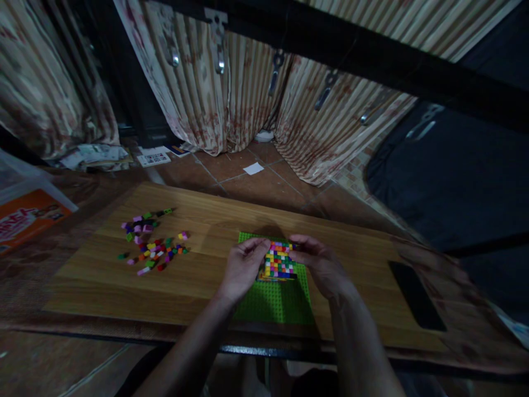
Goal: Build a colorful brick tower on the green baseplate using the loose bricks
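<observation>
A structure of small toy bricks in many colours stands on a green studded baseplate in front of me. My left hand is closed, its thumb and fingers gripping the structure's upper left edge. On the opposite side, my right hand curls its thumb and forefinger about the upper right edge. Whether a single loose brick is pinched in either hand is too small to make out. The structure's far side is hidden.
Loose bricks lie scattered on the left of the wooden board. A black phone-like slab lies at its right end. A clear box with an orange label stands far left. Curtains hang beyond, above a tiled floor.
</observation>
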A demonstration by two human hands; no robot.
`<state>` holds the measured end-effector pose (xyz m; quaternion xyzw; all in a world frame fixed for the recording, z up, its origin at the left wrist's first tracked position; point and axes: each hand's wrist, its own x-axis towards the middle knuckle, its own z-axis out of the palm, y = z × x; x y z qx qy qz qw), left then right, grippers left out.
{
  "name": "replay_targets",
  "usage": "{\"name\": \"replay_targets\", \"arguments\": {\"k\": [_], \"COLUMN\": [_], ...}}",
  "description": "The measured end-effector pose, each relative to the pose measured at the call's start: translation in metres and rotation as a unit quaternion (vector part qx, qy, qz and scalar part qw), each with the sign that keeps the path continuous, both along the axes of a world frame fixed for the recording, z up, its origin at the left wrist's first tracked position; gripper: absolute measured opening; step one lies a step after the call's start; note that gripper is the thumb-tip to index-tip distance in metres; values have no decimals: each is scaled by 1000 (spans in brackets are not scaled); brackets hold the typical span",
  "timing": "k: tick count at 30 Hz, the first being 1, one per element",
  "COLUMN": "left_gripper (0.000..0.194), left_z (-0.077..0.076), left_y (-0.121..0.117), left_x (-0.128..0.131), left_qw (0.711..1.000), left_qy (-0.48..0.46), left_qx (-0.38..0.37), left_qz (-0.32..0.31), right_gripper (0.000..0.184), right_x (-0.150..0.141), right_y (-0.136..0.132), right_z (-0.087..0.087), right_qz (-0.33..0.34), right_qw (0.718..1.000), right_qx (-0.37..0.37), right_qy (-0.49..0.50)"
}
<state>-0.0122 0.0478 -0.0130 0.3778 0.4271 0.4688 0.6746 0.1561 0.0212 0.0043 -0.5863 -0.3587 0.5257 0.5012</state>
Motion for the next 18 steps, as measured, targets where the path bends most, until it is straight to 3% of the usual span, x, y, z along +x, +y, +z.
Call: {"name": "replay_targets", "arguments": {"k": [5, 12, 18], "left_gripper": [22, 22, 29], "left_z": [-2, -2, 0], "left_y": [-1, 1, -3], "left_x": [1, 2, 2], "left_qw": [1000, 999, 1000], "left_qy": [0, 18, -7], "left_qx": [11, 27, -14], "left_qz": [1, 1, 7], "right_gripper": [36, 33, 37], "right_x": [-3, -4, -1], "right_y": [-1, 0, -4], "right_z": [3, -1, 2], "right_qz": [15, 28, 50], "right_qw": [996, 997, 997], "right_qx": [-41, -28, -12], "right_qy": [79, 72, 58]}}
